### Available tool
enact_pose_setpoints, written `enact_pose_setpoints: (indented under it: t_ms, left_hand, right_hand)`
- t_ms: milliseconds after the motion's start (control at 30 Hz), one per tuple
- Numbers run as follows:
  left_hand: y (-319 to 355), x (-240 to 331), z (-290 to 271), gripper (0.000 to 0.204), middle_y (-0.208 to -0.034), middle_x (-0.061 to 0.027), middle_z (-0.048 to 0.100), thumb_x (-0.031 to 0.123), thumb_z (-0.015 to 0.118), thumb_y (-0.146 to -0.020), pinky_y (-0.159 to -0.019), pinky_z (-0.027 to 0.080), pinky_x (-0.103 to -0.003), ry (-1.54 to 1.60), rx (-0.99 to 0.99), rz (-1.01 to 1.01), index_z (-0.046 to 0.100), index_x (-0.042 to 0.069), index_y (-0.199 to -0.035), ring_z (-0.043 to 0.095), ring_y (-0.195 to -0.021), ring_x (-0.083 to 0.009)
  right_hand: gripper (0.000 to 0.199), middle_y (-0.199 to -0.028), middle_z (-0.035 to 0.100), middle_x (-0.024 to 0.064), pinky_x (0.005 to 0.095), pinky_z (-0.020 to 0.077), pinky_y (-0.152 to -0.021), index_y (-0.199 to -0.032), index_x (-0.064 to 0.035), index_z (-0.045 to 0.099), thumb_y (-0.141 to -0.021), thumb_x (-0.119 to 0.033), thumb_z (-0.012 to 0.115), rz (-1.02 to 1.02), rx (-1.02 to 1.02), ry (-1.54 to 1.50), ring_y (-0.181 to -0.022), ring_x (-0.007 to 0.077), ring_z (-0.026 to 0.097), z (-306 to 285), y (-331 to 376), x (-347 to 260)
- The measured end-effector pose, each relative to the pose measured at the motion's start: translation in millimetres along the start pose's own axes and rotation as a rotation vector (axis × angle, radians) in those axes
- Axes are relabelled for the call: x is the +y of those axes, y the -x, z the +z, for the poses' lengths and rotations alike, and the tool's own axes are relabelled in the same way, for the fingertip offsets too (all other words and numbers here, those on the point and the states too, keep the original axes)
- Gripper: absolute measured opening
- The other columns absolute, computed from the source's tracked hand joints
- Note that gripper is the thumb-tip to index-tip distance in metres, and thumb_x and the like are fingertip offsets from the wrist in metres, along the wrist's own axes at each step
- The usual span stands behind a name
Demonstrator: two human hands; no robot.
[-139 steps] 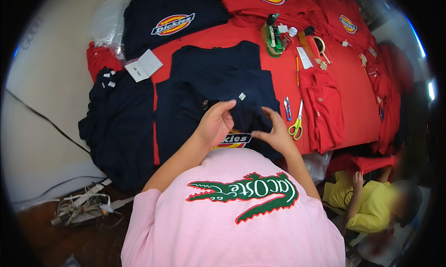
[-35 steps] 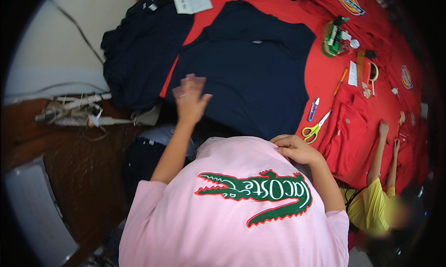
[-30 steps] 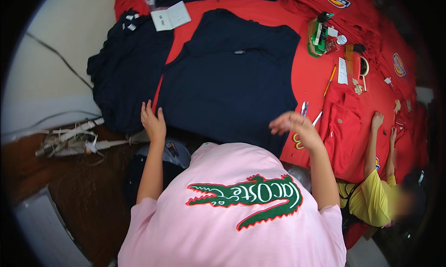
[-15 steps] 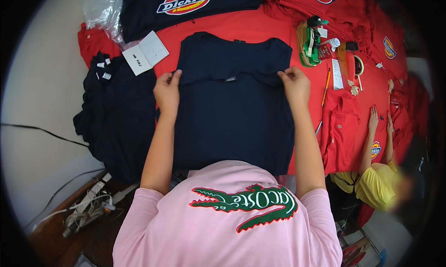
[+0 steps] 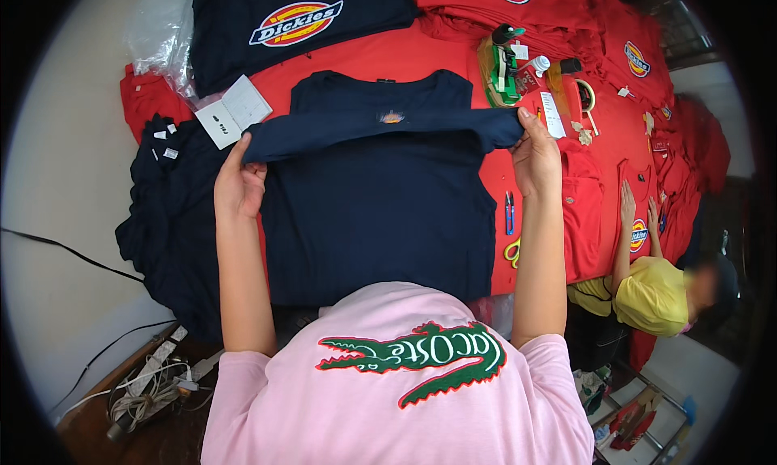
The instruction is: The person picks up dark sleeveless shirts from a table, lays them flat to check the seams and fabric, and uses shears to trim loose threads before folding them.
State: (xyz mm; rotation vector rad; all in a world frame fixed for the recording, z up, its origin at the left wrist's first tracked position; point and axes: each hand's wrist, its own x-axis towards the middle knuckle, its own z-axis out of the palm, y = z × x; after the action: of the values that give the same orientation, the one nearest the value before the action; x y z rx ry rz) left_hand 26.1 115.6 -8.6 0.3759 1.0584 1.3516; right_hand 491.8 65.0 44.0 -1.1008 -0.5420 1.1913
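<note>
A dark navy sleeveless shirt [image 5: 380,222] lies flat in front of me, its neck end pointing away. Between my hands, a folded band of its cloth is lifted and stretched sideways, wider than the body below. A small patch with some orange [image 5: 392,118] shows at the band's middle. My left hand [image 5: 241,186] pinches the band's left end, close to the pile of navy garments. At the other end, my right hand [image 5: 537,153] grips the cloth between thumb and fingers, near the tape dispenser.
Beside the shirt lie blue thread snips [image 5: 509,214] and yellow-handled scissors [image 5: 513,252]. A green tape dispenser [image 5: 500,72] and white-capped bottle [image 5: 536,64] stand far right. An open notebook [image 5: 235,113] rests by navy garments [image 5: 182,222]. At right, a co-worker in yellow [image 5: 660,291] touches a red garment.
My hands have moved apart, pulling the cloth's edge wide and raising it into a folded band. The patch at its middle now shows orange. The view has shifted, and the scissors have come into sight.
</note>
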Motion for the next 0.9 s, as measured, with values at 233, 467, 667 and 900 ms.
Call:
enact_pose_setpoints:
  t_ms: [233,467,667,900]
  left_hand:
    - [106,-73,73,0.051,-0.141,-0.0120,0.061,0.026,0.077,-0.096,-0.116,0.040,-0.035,-0.480,-0.144,0.189,0.064,0.001,-0.138,0.056,-0.133,-0.0211]
    - [138,-99,124,0.034,-0.104,-0.0011,0.074,0.021,0.072,-0.102,-0.087,0.053,-0.024,-0.387,-0.714,-0.016,0.070,-0.002,-0.127,0.066,-0.093,-0.0073]
    - [150,-91,113,0.029,-0.103,-0.0009,0.075,0.021,0.070,-0.104,-0.083,0.054,-0.023,-0.374,-0.622,-0.148,0.074,-0.001,-0.121,0.066,-0.090,-0.0049]
    - [137,-92,110,0.022,-0.088,0.0011,0.072,0.024,0.080,-0.096,-0.074,0.050,-0.023,-0.588,-0.741,-0.169,0.078,0.003,-0.104,0.060,-0.081,-0.0024]
  right_hand:
    - [0.019,-0.103,0.075,0.0063,0.0328,0.0589,-0.076,-0.119,-0.0097,0.062,-0.109,-0.026,0.059,0.213,-0.228,-0.085,-0.085,0.0170,0.075,32,63,19]
    - [0.022,-0.109,0.074,0.0075,0.0296,0.0630,-0.071,-0.124,-0.0075,0.059,-0.110,-0.024,0.056,0.171,-0.348,-0.028,-0.090,0.0145,0.075,60,83,26]
    - [0.020,-0.101,0.072,0.0054,0.0315,0.0611,-0.069,-0.122,-0.0060,0.056,-0.109,-0.021,0.058,0.080,-0.195,-0.032,-0.077,0.0130,0.071,56,84,26]
    - [0.023,-0.102,0.072,0.0019,0.0260,0.0553,-0.065,-0.124,-0.0095,0.058,-0.108,-0.025,0.060,0.123,-0.188,-0.041,-0.079,0.0123,0.070,55,79,19]
